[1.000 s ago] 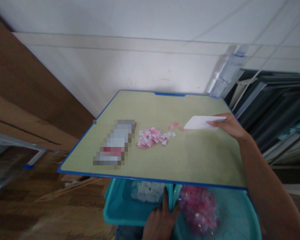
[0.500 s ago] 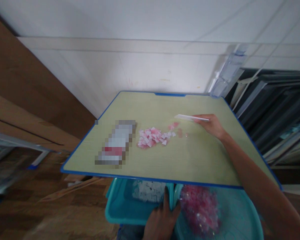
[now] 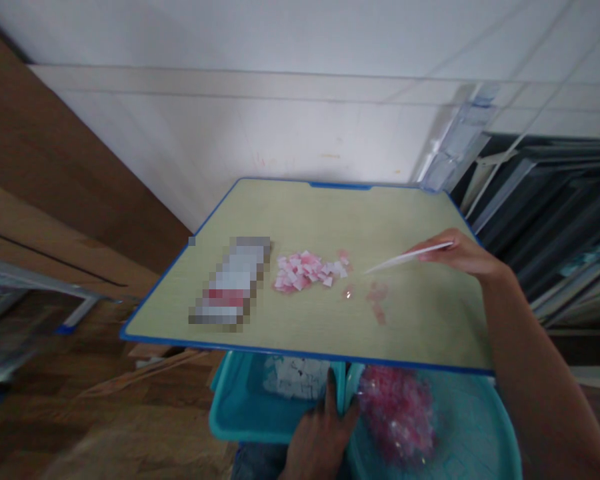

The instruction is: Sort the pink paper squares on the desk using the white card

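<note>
Pinching a white card [image 3: 405, 258] by its right end, in the head view, the right hand [image 3: 463, 253] is over the right part of the board [image 3: 280, 327], thumb and fingers clamped on the card; the card slants down to the left, its tip close to the board's middle, though whether it touches the surface I cannot tell; left of that tip, near the middle of the board, lies the pile [image 3: 305, 270] of small pink and white squares; a few loose pink bits [image 3: 379, 293] lie on the board nearer its front edge than the tip; on the board's left part rests a pixelated slab [image 3: 235, 280], its details hidden; below the board's front edge is the left hand [image 3: 317, 430], forefinger stretched out and thumb apart from it, where two tubs meet; whether it grips a rim I cannot tell; the left tub [image 3: 250, 420], partly under the board, holds white pieces [image 3: 295, 379]; the right tub [image 3: 480, 427], also partly under it, holds a shiny pink heap [image 3: 400, 413]; at the board's far right corner stands a clear bottle [image 3: 455, 147], and beyond its right edge lean dark panels [image 3: 555, 193].
</note>
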A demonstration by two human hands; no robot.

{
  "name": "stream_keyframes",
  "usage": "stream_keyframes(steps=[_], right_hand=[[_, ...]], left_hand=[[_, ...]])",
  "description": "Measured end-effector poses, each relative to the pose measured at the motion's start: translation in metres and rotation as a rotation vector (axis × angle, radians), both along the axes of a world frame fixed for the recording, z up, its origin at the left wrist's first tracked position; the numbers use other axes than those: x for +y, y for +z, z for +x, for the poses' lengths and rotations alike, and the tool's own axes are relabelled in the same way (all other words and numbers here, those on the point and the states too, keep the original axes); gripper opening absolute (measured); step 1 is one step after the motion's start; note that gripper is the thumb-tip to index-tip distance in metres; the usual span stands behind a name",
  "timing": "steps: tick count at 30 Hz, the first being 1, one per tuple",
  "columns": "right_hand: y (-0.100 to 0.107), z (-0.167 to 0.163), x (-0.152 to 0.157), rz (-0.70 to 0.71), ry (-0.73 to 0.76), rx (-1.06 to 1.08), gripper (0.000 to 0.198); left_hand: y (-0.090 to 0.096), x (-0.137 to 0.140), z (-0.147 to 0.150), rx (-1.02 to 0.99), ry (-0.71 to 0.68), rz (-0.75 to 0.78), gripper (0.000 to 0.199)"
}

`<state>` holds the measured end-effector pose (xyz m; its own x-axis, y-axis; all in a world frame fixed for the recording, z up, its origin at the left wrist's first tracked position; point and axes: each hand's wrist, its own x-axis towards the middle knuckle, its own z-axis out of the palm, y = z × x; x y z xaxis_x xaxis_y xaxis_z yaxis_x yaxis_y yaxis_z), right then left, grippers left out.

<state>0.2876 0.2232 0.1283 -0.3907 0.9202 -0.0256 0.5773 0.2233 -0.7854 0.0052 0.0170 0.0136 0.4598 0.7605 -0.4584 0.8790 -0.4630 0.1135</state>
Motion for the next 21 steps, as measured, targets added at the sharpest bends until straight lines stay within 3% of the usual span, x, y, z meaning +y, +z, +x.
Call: stream_keyframes(steps=[2, 4, 10, 16, 21], right_hand=[[-0.003, -0.007, 0.002, 0.02, -0.048, 0.019, 0.031], [-0.003, -0.016, 0.002, -0.006, 0.004, 0.028, 0.033], [0.012, -0.027, -0.009, -0.216, 0.438, 0.052, 0.027], [0.011, -0.035, -0.01, -0.104, 0.38, 0.19, 0.023], [0.0, -0.062, -0.01, -0.087, 0.546, 0.283, 0.027]], left_hand=[[0.001, 0.0, 0.0, 0.0, -0.006, 0.007, 0.048], [0.001, 0.0, 0.0, 0.006, -0.017, 0.004, 0.049], [0.0, -0.002, 0.0, -0.01, -0.016, 0.033, 0.046], [0.005, 0.0, 0.001, 0.011, -0.015, 0.028, 0.047], [0.003, -0.001, 0.001, 0.003, -0.026, 0.049, 0.047]])
